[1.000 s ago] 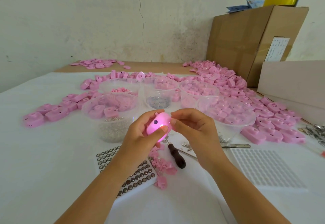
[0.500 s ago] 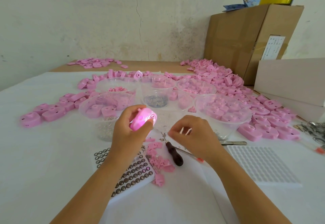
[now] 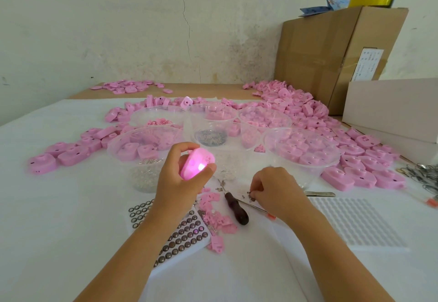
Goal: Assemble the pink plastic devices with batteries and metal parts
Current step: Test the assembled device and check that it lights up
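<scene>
Trouble, as I judge it, sits with my right hand (image 3: 277, 190): its curled fingers pinch at tiny metal parts (image 3: 247, 194) on the table (image 3: 71, 207), just beside the screwdriver (image 3: 235, 208). One could slip free and vanish among the loose pink bits (image 3: 218, 221). My left hand (image 3: 175, 178) grips the glowing pink device (image 3: 198, 163) above the table; if that grip slackens while I look away, the device might drop.

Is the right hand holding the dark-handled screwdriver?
No, the right hand pinches at small metal parts, while the screwdriver lies on the table beside it.
</scene>
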A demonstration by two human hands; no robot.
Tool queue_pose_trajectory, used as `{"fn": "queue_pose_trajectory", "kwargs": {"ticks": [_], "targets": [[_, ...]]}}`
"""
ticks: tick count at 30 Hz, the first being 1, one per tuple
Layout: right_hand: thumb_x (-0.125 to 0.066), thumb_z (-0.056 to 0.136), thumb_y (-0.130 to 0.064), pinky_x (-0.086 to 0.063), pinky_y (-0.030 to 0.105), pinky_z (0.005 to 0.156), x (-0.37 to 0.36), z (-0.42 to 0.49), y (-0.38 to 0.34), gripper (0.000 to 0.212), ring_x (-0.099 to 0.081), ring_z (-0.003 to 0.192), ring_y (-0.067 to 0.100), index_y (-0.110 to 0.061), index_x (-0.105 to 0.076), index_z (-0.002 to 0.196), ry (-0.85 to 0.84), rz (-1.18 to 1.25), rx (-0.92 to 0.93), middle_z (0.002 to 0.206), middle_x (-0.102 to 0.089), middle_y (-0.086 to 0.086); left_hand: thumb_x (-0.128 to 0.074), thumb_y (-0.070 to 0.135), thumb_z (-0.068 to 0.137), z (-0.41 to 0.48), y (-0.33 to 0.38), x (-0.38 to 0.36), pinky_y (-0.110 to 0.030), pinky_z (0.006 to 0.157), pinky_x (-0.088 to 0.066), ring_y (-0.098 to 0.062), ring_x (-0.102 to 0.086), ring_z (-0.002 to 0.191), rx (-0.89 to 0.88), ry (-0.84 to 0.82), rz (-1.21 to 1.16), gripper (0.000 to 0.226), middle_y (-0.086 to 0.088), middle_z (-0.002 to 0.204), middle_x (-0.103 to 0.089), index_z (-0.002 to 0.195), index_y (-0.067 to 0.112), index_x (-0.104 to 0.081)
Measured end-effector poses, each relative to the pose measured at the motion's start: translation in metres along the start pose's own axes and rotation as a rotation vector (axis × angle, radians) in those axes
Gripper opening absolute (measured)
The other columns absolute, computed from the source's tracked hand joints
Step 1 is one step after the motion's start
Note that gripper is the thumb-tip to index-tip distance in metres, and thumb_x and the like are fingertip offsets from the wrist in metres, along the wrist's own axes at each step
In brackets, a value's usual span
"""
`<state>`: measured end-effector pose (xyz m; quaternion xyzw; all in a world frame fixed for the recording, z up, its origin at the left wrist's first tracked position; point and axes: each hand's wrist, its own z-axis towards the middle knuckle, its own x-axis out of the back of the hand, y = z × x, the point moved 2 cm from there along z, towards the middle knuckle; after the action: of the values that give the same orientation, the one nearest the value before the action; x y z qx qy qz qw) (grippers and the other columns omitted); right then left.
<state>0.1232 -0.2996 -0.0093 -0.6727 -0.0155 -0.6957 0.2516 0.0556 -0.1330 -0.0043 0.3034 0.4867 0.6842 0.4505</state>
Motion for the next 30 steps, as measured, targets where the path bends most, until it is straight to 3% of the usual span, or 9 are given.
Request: {"fn": "queue_pose_trajectory", "kwargs": {"ticks": [2,6,8,14,18,20,24,30], "targets": [[-0.051,0.085,-0.006,-0.05,0.023,0.065,-0.001,0.0,0.001,0.017,-0.053,0.058,0.015,-0.015,-0.065,0.083,0.007,0.003,0.006,0.089,-0.064,0.0,-0.074,0.012,0.076,-0.001,0.001,-0.001,-0.011,0.045,-0.045,0.003,-0.061,0.058,-0.014,-0.012,0.024,0.039,0.006,0.093,-0.061,0.094,0.041,-0.054],[-0.054,0.083,-0.005,-0.035,0.013,0.052,0.004,0.0,0.007,0.02,-0.053,0.067,0.011,-0.025,-0.056,0.08,0.01,0.031,0.023,0.081,-0.054,-0.006,-0.071,0.01,0.079,-0.001,0.0,-0.001,-0.01,0.047,-0.045,0.007,-0.06,0.067,-0.034,-0.028,0.043,0.038,0.011,0.096,-0.056,0.094,0.04,-0.054],[-0.059,0.081,-0.006,-0.033,0.01,0.051,0.006,0.0,0.01,0.021,-0.054,0.068,0.01,-0.027,-0.06,0.076,-0.019,0.05,0.03,0.073,-0.051,-0.012,-0.071,0.009,0.079,-0.001,-0.001,-0.001,-0.009,0.047,-0.045,0.009,-0.059,0.068,-0.031,-0.037,0.044,0.037,0.011,0.097,-0.055,0.095,0.039,-0.054],[-0.058,0.083,-0.003,-0.044,0.014,0.062,0.002,0.002,0.01,0.02,-0.062,0.078,0.013,-0.018,-0.072,0.085,-0.004,0.071,0.019,0.076,-0.055,-0.009,-0.07,0.011,0.08,-0.002,-0.003,-0.002,-0.01,0.048,-0.047,0.012,-0.058,0.066,-0.016,-0.068,0.078,0.036,0.012,0.095,-0.054,0.096,0.038,-0.054],[-0.065,0.083,-0.025,-0.038,0.016,0.056,-0.001,0.001,0.004,0.006,-0.055,0.066,0.007,-0.026,-0.07,0.083,0.025,0.042,0.065,0.072,-0.051,-0.015,-0.071,0.01,0.08,-0.002,-0.004,-0.002,-0.012,0.05,-0.048,0.01,-0.058,0.065,-0.021,-0.08,0.1,0.036,0.013,0.093,-0.055,0.097,0.037,-0.055],[-0.064,0.083,-0.023,-0.037,0.016,0.052,-0.004,0.002,0.002,0.008,-0.05,0.055,0.004,-0.025,-0.071,0.078,0.026,0.052,0.073,0.071,-0.052,-0.014,-0.07,0.01,0.08,-0.002,-0.004,-0.002,-0.011,0.049,-0.047,0.01,-0.058,0.065,-0.025,-0.085,0.106,0.036,0.012,0.093,-0.055,0.099,0.036,-0.055],[-0.055,0.084,-0.014,-0.05,0.025,0.066,-0.01,0.004,-0.004,0.014,-0.059,0.079,0.015,-0.014,-0.068,0.083,0.06,0.005,0.099,0.087,-0.061,-0.003,-0.07,0.01,0.081,-0.002,-0.005,-0.003,-0.012,0.047,-0.047,0.01,-0.058,0.065,-0.027,-0.088,0.122,0.036,0.012,0.094,-0.055,0.101,0.035,-0.054],[-0.058,0.086,-0.026,-0.036,0.018,0.067,-0.012,0.005,-0.004,0.015,-0.05,0.08,0.009,-0.022,-0.067,0.098,0.09,0.054,0.161,0.087,-0.051,-0.01,-0.07,0.012,0.081,-0.001,-0.006,-0.002,-0.011,0.047,-0.047,0.012,-0.057,0.068,-0.037,-0.075,0.167,0.037,0.013,0.094,-0.054,0.098,0.039,-0.051]]}}
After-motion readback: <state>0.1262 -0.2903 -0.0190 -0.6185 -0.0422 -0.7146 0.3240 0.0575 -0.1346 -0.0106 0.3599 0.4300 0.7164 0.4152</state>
